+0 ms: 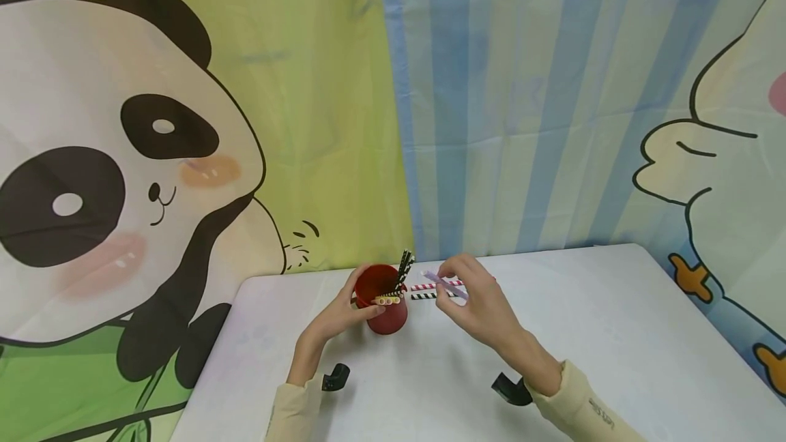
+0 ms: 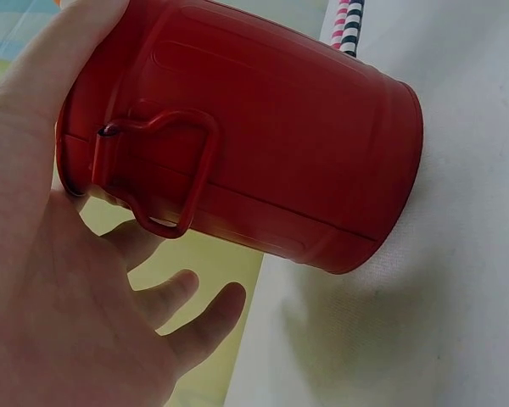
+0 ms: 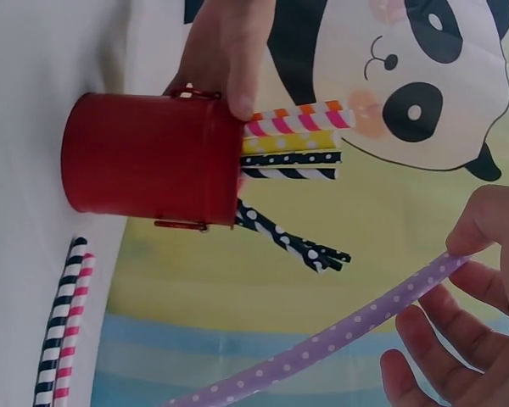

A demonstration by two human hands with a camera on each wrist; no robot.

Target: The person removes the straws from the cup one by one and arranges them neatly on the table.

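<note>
A red metal bucket (image 1: 389, 321) with small wire handles stands on the white table. My left hand (image 1: 341, 310) grips it at the rim, with the thumb over the edge and some fingers spread behind. Several paper straws poke out of its mouth: an orange-striped one, a pink-striped one (image 3: 299, 124), yellow dotted ones (image 3: 290, 142) and black-and-white ones (image 3: 276, 231). To the right of the bucket, my right hand (image 1: 482, 305) pinches a purple straw with white dots (image 3: 322, 343) near one end, between thumb and index finger. That straw is held in the air, slanting.
Two straws lie side by side on the table right of the bucket, one black-striped (image 3: 54, 339) and one pink-striped (image 3: 73, 335). Behind the table (image 1: 430, 387) hangs a cloth backdrop (image 1: 331, 121) with a panda. Black curved pieces (image 1: 512, 389) sit by both wrists.
</note>
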